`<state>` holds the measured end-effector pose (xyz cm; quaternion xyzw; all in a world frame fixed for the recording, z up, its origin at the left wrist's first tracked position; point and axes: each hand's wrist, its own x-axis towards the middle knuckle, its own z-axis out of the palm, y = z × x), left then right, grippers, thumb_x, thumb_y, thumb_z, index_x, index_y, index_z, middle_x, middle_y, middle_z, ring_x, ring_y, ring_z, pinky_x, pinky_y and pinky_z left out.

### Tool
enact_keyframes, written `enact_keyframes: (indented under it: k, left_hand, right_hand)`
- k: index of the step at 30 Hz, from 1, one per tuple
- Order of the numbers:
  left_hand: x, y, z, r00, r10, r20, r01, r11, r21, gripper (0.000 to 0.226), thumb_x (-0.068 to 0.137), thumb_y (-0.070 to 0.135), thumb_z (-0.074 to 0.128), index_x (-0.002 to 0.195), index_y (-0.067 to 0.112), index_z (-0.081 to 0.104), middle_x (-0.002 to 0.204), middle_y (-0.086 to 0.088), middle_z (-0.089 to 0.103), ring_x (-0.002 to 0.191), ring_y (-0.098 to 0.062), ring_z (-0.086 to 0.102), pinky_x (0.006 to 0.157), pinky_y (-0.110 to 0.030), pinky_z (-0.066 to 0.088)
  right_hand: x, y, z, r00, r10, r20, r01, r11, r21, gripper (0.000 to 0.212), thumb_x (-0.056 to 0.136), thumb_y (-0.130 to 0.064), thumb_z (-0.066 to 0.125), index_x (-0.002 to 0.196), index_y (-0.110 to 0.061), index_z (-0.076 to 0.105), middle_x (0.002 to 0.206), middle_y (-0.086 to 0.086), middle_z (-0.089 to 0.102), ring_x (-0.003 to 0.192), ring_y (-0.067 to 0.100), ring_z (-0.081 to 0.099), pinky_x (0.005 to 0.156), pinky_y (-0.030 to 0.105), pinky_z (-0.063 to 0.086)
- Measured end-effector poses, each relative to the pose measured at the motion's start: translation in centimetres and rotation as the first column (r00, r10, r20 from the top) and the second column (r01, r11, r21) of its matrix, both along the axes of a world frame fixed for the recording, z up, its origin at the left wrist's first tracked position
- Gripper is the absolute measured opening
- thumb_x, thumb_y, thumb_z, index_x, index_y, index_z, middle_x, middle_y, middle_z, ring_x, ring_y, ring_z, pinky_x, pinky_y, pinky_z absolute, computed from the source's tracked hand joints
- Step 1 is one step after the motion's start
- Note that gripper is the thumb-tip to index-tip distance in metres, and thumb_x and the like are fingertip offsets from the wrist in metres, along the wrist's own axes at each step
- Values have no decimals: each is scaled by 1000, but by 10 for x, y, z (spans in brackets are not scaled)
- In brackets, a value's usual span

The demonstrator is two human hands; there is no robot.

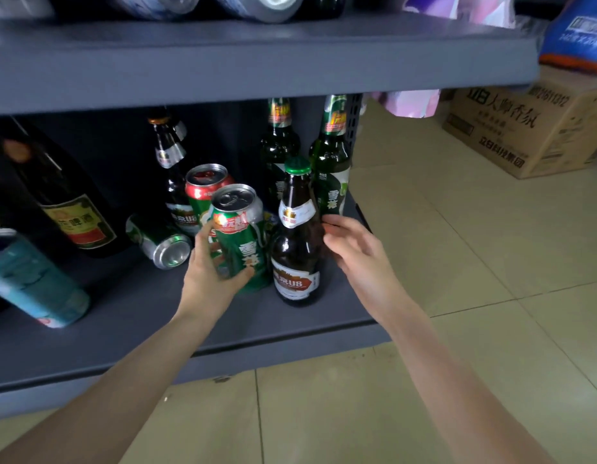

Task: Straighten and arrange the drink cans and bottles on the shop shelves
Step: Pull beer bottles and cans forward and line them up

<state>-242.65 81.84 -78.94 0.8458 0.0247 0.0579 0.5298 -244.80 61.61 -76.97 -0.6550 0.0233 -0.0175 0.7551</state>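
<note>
My left hand grips a green can standing upright on the lower grey shelf. Just right of it stands a brown bottle with a green cap. My right hand is beside that bottle with relaxed fingers, its fingertips at the bottle's right side; whether they touch it I cannot tell. Behind are a red-and-green can, a second brown bottle and two green bottles. One green can lies on its side.
A dark bottle leans at the left, and a teal can tilts near the shelf's left front. The upper shelf hangs close overhead. A cardboard box stands on the tiled floor to the right.
</note>
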Motion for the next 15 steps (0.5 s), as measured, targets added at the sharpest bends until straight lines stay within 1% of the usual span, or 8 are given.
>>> enact_keyframes:
  k: [2,3,4,6,8,10,12,15]
  left_hand:
    - [-4,11,-2,1000,11,-16,-10,999,37,81,77,8,71,141,30,26,123,0,46,104,-15,51,69,-19,41]
    - [-6,19,-5,999,32,-23,-31,998,49,78,78,6,70,140,29,28,124,-2,47,105,-17,53,67,-19,39]
    - [-10,26,-7,998,54,-31,-52,996,66,75,79,5,67,140,27,29,125,-4,48,106,-19,53,69,-21,38]
    - [-19,41,-13,995,90,-45,-85,991,106,69,81,4,64,138,25,32,124,-6,50,105,-20,54,75,-26,37]
    - [-29,52,-15,993,112,-34,-106,986,125,65,82,2,62,136,21,34,120,-7,52,102,-20,55,77,-27,37]
    - [-38,65,-14,990,140,-4,-138,981,137,60,82,0,60,134,20,38,116,-6,53,96,-20,56,75,-25,36]
    - [-48,83,-14,983,184,23,-185,973,139,58,81,-3,59,132,20,41,113,-6,54,93,-20,56,76,-24,36]
    - [-65,109,-17,970,241,25,-242,960,143,60,79,-7,60,131,19,44,113,-10,51,97,-25,55,83,-30,40]
  right_hand:
    - [-5,-1,6,996,92,3,-92,993,-72,38,88,-2,58,119,-24,55,119,-6,63,113,6,57,97,24,43]
    - [-7,1,8,990,144,3,-142,979,-145,46,86,-3,62,123,-26,49,123,-8,60,115,3,55,97,23,42]
    - [-8,4,9,985,172,-1,-168,959,-229,55,82,-5,67,126,-29,44,125,-10,57,115,2,54,98,22,42]
    - [-7,15,6,990,139,12,-121,898,-423,74,74,-12,77,131,-30,34,125,-10,53,114,4,51,97,23,39]
    - [-7,26,-1,997,38,70,4,852,-523,85,69,-16,81,137,-26,30,125,-8,48,111,5,47,94,21,35]
    - [-7,36,-3,994,-45,104,94,840,-534,87,67,-16,81,138,-23,31,127,-5,45,111,7,44,92,20,33]
    - [-6,42,-1,989,-101,108,143,833,-535,83,65,-15,82,133,-23,35,126,-2,50,111,11,48,90,22,35]
    - [-17,44,5,981,-146,124,191,790,-582,72,62,-16,84,115,-30,38,116,-5,56,101,10,51,84,21,37]
